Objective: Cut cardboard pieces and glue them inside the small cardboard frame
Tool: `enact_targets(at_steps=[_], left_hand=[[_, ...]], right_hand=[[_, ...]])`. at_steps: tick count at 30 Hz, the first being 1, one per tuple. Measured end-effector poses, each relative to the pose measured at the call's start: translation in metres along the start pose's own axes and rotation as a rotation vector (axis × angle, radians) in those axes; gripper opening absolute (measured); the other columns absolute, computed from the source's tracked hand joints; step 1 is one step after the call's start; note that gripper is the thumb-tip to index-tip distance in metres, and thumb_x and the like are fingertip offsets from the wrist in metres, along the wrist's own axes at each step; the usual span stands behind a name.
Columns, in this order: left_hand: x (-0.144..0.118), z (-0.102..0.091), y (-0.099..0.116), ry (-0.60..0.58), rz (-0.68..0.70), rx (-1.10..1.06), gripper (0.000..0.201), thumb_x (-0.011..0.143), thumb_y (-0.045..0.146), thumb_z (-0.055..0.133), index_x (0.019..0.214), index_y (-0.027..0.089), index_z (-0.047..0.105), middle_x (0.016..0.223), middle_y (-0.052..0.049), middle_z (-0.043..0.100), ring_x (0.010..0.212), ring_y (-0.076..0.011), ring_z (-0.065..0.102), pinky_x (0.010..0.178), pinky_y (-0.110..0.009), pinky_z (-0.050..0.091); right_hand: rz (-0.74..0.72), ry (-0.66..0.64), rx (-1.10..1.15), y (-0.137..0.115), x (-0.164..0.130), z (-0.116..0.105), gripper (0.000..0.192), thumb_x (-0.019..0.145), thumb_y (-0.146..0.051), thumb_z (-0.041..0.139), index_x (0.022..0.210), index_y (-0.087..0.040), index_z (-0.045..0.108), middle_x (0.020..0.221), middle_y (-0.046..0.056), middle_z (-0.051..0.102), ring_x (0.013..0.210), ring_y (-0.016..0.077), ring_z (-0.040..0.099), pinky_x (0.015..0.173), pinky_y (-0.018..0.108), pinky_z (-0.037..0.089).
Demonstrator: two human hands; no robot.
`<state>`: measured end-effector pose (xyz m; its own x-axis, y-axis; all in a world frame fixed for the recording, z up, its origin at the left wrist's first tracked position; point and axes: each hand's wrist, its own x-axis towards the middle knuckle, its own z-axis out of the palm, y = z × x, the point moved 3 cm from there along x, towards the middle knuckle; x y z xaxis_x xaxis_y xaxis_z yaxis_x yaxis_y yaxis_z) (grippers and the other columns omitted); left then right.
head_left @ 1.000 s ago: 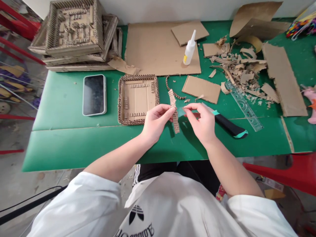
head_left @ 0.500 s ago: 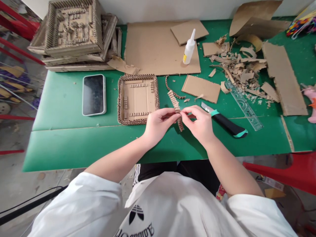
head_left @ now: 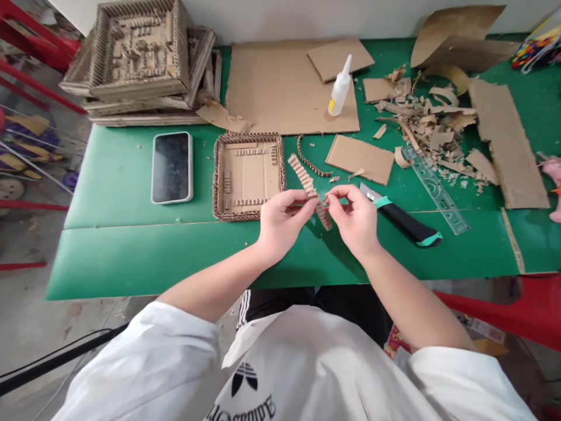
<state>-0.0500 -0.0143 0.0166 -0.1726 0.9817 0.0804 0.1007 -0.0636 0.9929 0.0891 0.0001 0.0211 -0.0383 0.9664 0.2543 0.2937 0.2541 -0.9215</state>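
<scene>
My left hand [head_left: 286, 222] pinches a strip of corrugated cardboard [head_left: 302, 175] between thumb and fingertips, the strip slanting from upper left to lower right. Just right of the strip, my right hand [head_left: 356, 217] is closed in a pinch; whatever its fingertips hold is too small to make out. Left of my hands lies a square cardboard tray [head_left: 215, 186] with ridged walls and short ridged pieces inside. A thin ridged strip [head_left: 312, 166] curves on the table above the held one. A utility knife [head_left: 405, 222] with its blade out rests beside my right hand.
A phone [head_left: 172, 168] lies on the left. Stacked cardboard trays [head_left: 140, 90] stand at the back left. A white glue bottle [head_left: 340, 90] stands on a cardboard sheet [head_left: 280, 88]. On the right are paper scraps [head_left: 438, 128], a clear ruler [head_left: 440, 196] and a cardboard piece [head_left: 359, 158].
My right hand has come slightly away from the strip, to the right. The strip's upper end has swung left while my left hand keeps hold of it. The whole view has shifted slightly.
</scene>
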Motion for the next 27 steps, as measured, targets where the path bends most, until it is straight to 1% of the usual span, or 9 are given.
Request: enact_targets(at_steps=[4, 8, 11, 13, 18, 21, 23, 25, 27], left_hand=[[0.0047, 0.0, -0.0025, -0.009, -0.125, -0.17, 0.015, 0.069, 0.029, 0.071, 0.075, 0.016, 0.068, 0.073, 0.0, 0.071, 0.062, -0.0104, 0.066, 0.064, -0.023, 0.057], [0.0057, 0.0004, -0.0041, -0.024, -0.155, -0.204, 0.019, 0.068, 0.031, 0.073, 0.078, 0.016, 0.069, 0.076, -0.001, 0.071, 0.063, -0.0109, 0.066, 0.064, -0.024, 0.058], [0.0045, 0.001, -0.0051, -0.047, -0.153, -0.187, 0.02, 0.069, 0.033, 0.072, 0.079, 0.015, 0.069, 0.073, -0.001, 0.071, 0.062, -0.0109, 0.066, 0.064, -0.024, 0.058], [0.0037, 0.0008, -0.0051, -0.062, -0.141, -0.164, 0.02, 0.069, 0.033, 0.072, 0.08, 0.016, 0.07, 0.073, -0.001, 0.07, 0.064, -0.0109, 0.066, 0.064, -0.024, 0.058], [0.0029, 0.0005, -0.0038, -0.12, -0.111, -0.156, 0.024, 0.067, 0.03, 0.074, 0.087, 0.017, 0.069, 0.081, -0.001, 0.071, 0.075, -0.013, 0.067, 0.071, -0.025, 0.058], [0.0033, 0.0009, -0.0021, -0.136, -0.087, -0.17, 0.025, 0.067, 0.025, 0.075, 0.09, 0.017, 0.069, 0.082, -0.001, 0.071, 0.077, -0.0129, 0.068, 0.073, -0.025, 0.058], [0.0036, 0.0011, -0.0016, -0.125, -0.089, -0.188, 0.026, 0.066, 0.023, 0.075, 0.091, 0.017, 0.068, 0.083, -0.001, 0.072, 0.076, -0.0126, 0.068, 0.072, -0.024, 0.058], [0.0038, 0.001, -0.0016, -0.103, -0.096, -0.223, 0.026, 0.066, 0.023, 0.075, 0.09, 0.017, 0.068, 0.083, -0.001, 0.072, 0.075, -0.0128, 0.068, 0.07, -0.024, 0.058], [0.0039, 0.0001, -0.0017, -0.068, -0.098, -0.263, 0.024, 0.066, 0.024, 0.075, 0.088, 0.018, 0.068, 0.082, 0.0, 0.072, 0.074, -0.0126, 0.069, 0.069, -0.023, 0.059]], right_hand=[[0.018, 0.005, 0.066, 0.0049, 0.0026, -0.0061, 0.008, 0.083, -0.026, 0.056, 0.083, -0.022, 0.063, 0.084, 0.001, 0.066, 0.077, 0.0136, 0.064, 0.062, 0.026, 0.057], [-0.032, -0.061, 0.025, 0.0021, 0.002, -0.0076, 0.013, 0.083, -0.026, 0.056, 0.088, -0.022, 0.067, 0.087, 0.002, 0.067, 0.079, 0.014, 0.065, 0.064, 0.027, 0.058], [-0.086, -0.102, -0.062, -0.0021, 0.0019, -0.0059, 0.012, 0.081, -0.025, 0.058, 0.085, -0.02, 0.068, 0.082, 0.003, 0.067, 0.075, 0.0136, 0.064, 0.062, 0.027, 0.057], [-0.087, -0.124, -0.074, -0.0028, 0.0023, -0.0046, 0.012, 0.08, -0.024, 0.059, 0.086, -0.019, 0.068, 0.083, 0.003, 0.068, 0.075, 0.0134, 0.064, 0.061, 0.026, 0.057], [0.032, -0.184, 0.027, 0.0014, 0.0038, -0.0041, 0.014, 0.08, -0.025, 0.059, 0.089, -0.021, 0.068, 0.084, 0.001, 0.071, 0.073, 0.0127, 0.066, 0.061, 0.024, 0.057], [0.115, -0.163, 0.074, 0.0041, 0.0045, -0.006, 0.012, 0.077, -0.027, 0.063, 0.084, -0.021, 0.069, 0.082, 0.0, 0.072, 0.073, 0.0135, 0.067, 0.067, 0.026, 0.058], [0.136, -0.137, 0.089, 0.0054, 0.0047, -0.007, 0.01, 0.075, -0.028, 0.065, 0.081, -0.021, 0.069, 0.08, 0.0, 0.072, 0.073, 0.0137, 0.068, 0.069, 0.027, 0.058], [0.111, -0.128, 0.077, 0.0064, 0.0047, -0.0073, 0.008, 0.075, -0.027, 0.065, 0.079, -0.021, 0.069, 0.078, -0.001, 0.071, 0.071, 0.0131, 0.067, 0.068, 0.027, 0.058], [0.043, -0.125, 0.015, 0.0068, 0.0047, -0.0077, 0.006, 0.076, -0.024, 0.063, 0.08, -0.021, 0.067, 0.076, -0.001, 0.07, 0.068, 0.0121, 0.066, 0.065, 0.026, 0.058]])
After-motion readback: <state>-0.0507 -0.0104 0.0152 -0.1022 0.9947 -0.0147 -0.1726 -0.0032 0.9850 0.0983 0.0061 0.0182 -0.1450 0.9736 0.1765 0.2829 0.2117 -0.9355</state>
